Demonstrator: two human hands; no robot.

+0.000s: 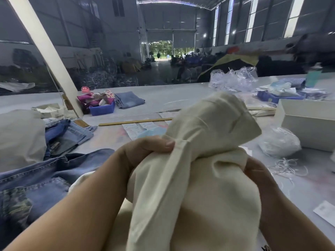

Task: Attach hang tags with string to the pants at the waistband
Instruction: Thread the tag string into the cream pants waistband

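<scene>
Cream pants (199, 169) are lifted above the table in front of me, bunched and folded over at the top. My left hand (145, 151) grips a seam edge of the cream fabric, thumb on top. My right hand (257, 176) holds the fabric from the right, its fingers mostly hidden behind the cloth. Loose white strings (286, 165) lie on the table to the right. A white paper tag (324, 211) lies near the right edge. No tag or string shows on the pants.
Blue jeans (45, 180) lie at the left, more folded denim (68, 134) behind them. A wooden ruler (134, 121), a blue bin (102, 108), a white box (308, 124) and clear plastic bags (279, 142) stand around the table (181, 98).
</scene>
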